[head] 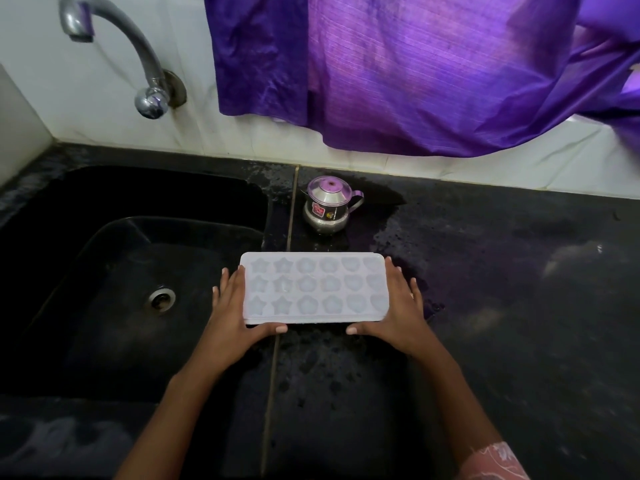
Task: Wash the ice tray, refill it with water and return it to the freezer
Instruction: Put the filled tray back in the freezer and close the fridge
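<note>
A white ice tray [313, 287] with star, flower and heart moulds lies flat on the wet black counter, just right of the sink. My left hand [235, 313] holds its left end, fingers along the short edge and thumb on the near edge. At the tray's right end my right hand [398, 313] holds it the same way, thumb against the near edge. I cannot tell whether the moulds hold water.
The black sink [114, 271] with its metal drain [161, 299] lies to the left, under a curved steel tap [138, 60] on the white tiled wall. A small steel pot with a lid [327, 206] stands behind the tray. A purple curtain [415, 64] hangs above the counter [502, 306].
</note>
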